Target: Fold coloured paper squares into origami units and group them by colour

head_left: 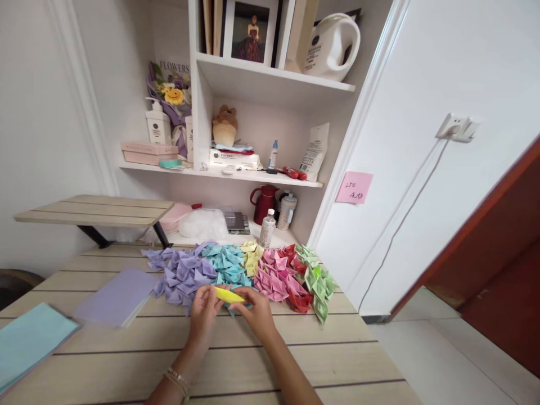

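Both my hands hold a folded yellow paper piece (228,295) just above the wooden table (236,365). My left hand (203,314) pinches its left end, and a bracelet sits on that wrist. My right hand (255,313) grips its right end. Right behind the hands lies a heap of folded paper boats, grouped by colour: purple (181,273), light blue (228,263), pale yellow (250,257), pink (273,277), red (297,292) and green (317,284).
A purple paper stack (116,296) and a light blue paper stack (29,340) lie at the left of the table. A small raised shelf (95,208) stands behind them. A clear bottle (267,228), red jug (265,202) and wall shelves fill the back. White door at right.
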